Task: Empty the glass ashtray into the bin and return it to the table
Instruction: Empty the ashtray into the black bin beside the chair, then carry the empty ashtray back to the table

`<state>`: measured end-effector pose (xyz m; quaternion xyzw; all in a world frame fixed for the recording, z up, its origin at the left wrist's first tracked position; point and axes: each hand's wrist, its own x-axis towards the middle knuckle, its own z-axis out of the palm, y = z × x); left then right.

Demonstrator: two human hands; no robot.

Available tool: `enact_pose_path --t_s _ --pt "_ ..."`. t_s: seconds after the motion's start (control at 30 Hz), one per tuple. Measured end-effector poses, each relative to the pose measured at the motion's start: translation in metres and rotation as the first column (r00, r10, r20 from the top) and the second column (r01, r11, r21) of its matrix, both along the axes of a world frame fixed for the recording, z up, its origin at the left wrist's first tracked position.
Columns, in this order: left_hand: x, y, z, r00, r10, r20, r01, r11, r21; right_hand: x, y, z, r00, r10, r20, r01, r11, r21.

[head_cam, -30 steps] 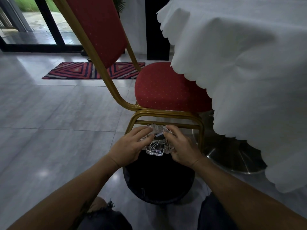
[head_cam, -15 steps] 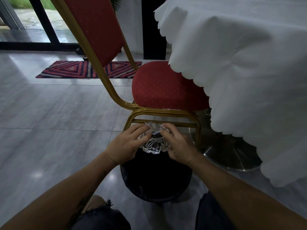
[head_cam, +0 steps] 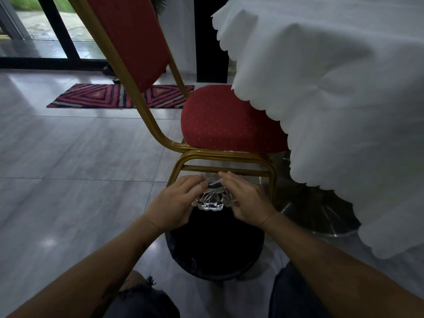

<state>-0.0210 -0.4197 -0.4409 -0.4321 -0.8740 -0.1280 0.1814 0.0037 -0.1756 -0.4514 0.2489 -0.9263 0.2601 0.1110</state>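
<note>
A cut-glass ashtray [head_cam: 212, 199] is held tipped over above a round black bin [head_cam: 214, 246] on the floor. My left hand [head_cam: 175, 201] grips its left side and my right hand [head_cam: 246, 200] grips its right side, fingers curled over the top. A small pale piece shows at the ashtray's upper edge between my fingertips. The inside of the bin is dark and nothing can be made out in it. The table [head_cam: 339, 92], draped in a white scalloped cloth, rises at the right.
A red chair with a gold frame [head_cam: 226, 157] stands directly behind the bin, its lower rail just past my fingers. The table's metal base [head_cam: 319, 210] sits on the grey tiles to the right. A striped rug [head_cam: 96, 96] lies farther back. My knees frame the bin.
The ashtray has tilted further over the bin, and both hands stayed on it with little movement. The view has shifted slightly.
</note>
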Motion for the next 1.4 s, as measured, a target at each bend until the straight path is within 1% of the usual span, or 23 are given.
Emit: enact_pose_path --t_s 0.07,0.13,0.17,0.2,0.27,0.33,0.4,0.47,0.6,0.7,0.8,0.87,0.93,1.0,1.1,1.2,1.27,1.33,1.4 --pt "0.005 0.002 0.000 0.988 0.032 0.149 -0.045 0.995 0.086 0.000 -0.001 0.001 0.998 -0.064 0.018 0.065 0.991 -0.121" --pt "0.009 0.006 0.001 0.947 0.062 0.315 -0.129 0.972 0.196 0.002 -0.005 0.008 0.986 -0.115 0.119 0.142 0.958 -0.250" --pt "0.010 0.008 0.001 0.913 0.064 0.404 -0.178 0.951 0.251 0.004 -0.006 0.011 0.975 -0.126 0.185 0.177 0.941 -0.289" --pt "0.011 0.010 0.002 0.861 0.060 0.505 -0.241 0.923 0.301 0.005 -0.006 0.013 0.959 -0.128 0.252 0.206 0.927 -0.313" --pt "0.011 0.014 0.002 0.721 0.035 0.692 -0.404 0.833 0.378 0.005 -0.007 0.011 0.916 -0.137 0.376 0.274 0.899 -0.342" --pt "0.013 0.017 -0.001 0.566 -0.006 0.825 -0.558 0.734 0.388 0.003 -0.009 0.004 0.863 -0.157 0.479 0.359 0.859 -0.365" --pt "0.016 0.019 -0.008 0.452 -0.033 0.891 -0.652 0.670 0.356 0.001 -0.013 -0.003 0.823 -0.158 0.545 0.405 0.836 -0.370" --pt "0.019 0.019 -0.015 0.382 -0.051 0.923 -0.706 0.628 0.327 -0.002 -0.015 -0.010 0.792 -0.150 0.592 0.423 0.834 -0.355" --pt "0.021 0.015 -0.018 0.339 -0.072 0.938 -0.731 0.608 0.311 -0.009 -0.015 -0.018 0.760 -0.152 0.632 0.434 0.842 -0.319" --pt "0.017 0.011 -0.008 0.300 -0.115 0.947 -0.757 0.575 0.310 -0.015 -0.017 -0.011 0.748 -0.127 0.652 0.430 0.841 -0.329" --pt "0.018 0.006 0.025 0.250 -0.123 0.960 -0.797 0.537 0.276 -0.018 -0.025 0.015 0.722 -0.111 0.682 0.436 0.839 -0.326" --pt "0.023 0.001 0.050 0.239 -0.094 0.966 -0.812 0.527 0.252 -0.012 -0.036 0.034 0.757 -0.137 0.638 0.444 0.825 -0.349" --pt "0.022 -0.008 0.093 0.214 -0.060 0.975 -0.833 0.511 0.214 -0.011 -0.047 0.072 0.775 -0.155 0.612 0.453 0.812 -0.367" --pt "0.026 -0.017 0.144 0.203 -0.033 0.979 -0.840 0.507 0.191 -0.007 -0.057 0.122 0.786 -0.137 0.603 0.441 0.807 -0.392" --pt "0.026 -0.021 0.219 0.220 -0.039 0.975 -0.857 0.469 0.213 -0.009 -0.062 0.201 0.797 -0.127 0.590 0.432 0.803 -0.411" --pt "0.031 -0.014 0.297 0.263 -0.051 0.963 -0.841 0.477 0.255 -0.005 -0.058 0.278 0.822 -0.126 0.556 0.404 0.816 -0.413" --pt "0.035 -0.003 0.345 0.266 -0.049 0.963 -0.837 0.484 0.256 -0.001 -0.049 0.329 0.815 -0.128 0.565 0.415 0.809 -0.416" --pt "0.041 0.012 0.393 0.266 -0.051 0.963 -0.826 0.503 0.255 0.009 -0.035 0.377 0.810 -0.149 0.568 0.444 0.787 -0.428" --pt "0.044 0.029 0.430 0.297 -0.007 0.955 -0.799 0.546 0.252 0.021 -0.016 0.419 0.804 -0.180 0.566 0.470 0.776 -0.421"
